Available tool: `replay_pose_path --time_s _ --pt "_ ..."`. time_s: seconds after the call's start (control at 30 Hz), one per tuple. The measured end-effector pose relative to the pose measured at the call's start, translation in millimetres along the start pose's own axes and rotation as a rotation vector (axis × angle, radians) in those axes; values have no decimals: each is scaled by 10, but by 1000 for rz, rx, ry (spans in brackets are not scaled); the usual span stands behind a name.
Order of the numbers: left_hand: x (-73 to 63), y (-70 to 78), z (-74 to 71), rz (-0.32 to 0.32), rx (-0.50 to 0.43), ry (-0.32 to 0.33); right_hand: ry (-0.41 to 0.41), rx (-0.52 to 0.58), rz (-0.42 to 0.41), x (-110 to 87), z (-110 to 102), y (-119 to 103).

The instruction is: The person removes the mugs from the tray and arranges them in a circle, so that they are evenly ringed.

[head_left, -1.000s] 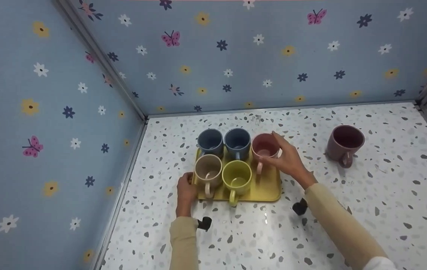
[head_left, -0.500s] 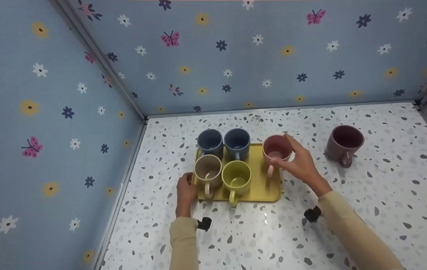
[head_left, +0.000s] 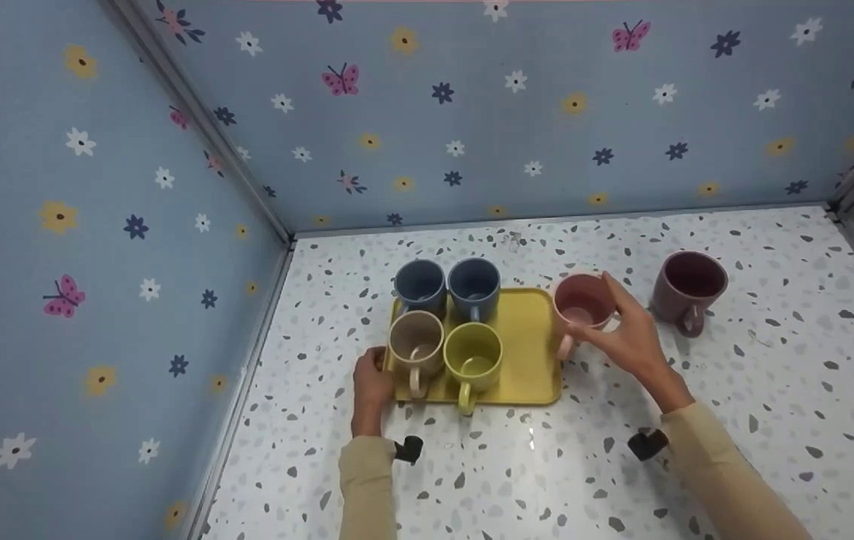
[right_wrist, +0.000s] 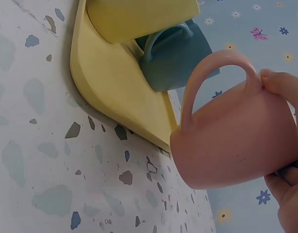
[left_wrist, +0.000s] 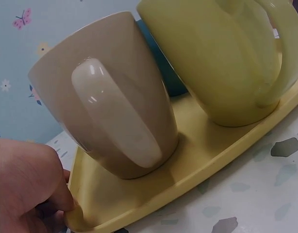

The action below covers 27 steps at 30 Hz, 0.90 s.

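My right hand grips a pink mug by its rim and side, thumb near the handle. The mug is just off the right edge of a yellow tray; in the right wrist view its base shows above the speckled tabletop. At the tray's left edge, my left hand holds the rim with curled fingers, partly hidden in the head view. A beige mug stands on the tray beside that hand, with a yellow mug to its right. Two blue mugs stand behind them.
A dark maroon mug stands on the white speckled table, right of the pink mug. Flowered blue panels rise at the back and sides of the table.
My right hand has carried the pink mug rightward, from over the tray's back right part to beyond its right edge. The left hand and the other mugs have stayed put.
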<state>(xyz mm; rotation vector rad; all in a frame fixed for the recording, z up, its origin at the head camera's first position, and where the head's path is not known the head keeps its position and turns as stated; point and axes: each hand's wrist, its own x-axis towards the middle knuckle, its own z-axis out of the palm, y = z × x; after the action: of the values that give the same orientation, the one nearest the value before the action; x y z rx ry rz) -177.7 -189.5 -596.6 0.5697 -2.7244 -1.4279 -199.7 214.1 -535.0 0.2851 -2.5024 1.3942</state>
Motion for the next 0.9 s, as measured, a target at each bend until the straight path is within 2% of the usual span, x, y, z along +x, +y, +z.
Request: replay_pose_path --time_s 0.37,0.67,0.9 --pt "-1 7 -7 -31 -11 -20 45 -34 6 -105 -151 80" --pt "-24 4 -8 -4 -37 -8 69 -49 43 -154 -241 94" --pt "-15 -2 -8 -15 -36 -13 62 -45 69 -190 -322 146"
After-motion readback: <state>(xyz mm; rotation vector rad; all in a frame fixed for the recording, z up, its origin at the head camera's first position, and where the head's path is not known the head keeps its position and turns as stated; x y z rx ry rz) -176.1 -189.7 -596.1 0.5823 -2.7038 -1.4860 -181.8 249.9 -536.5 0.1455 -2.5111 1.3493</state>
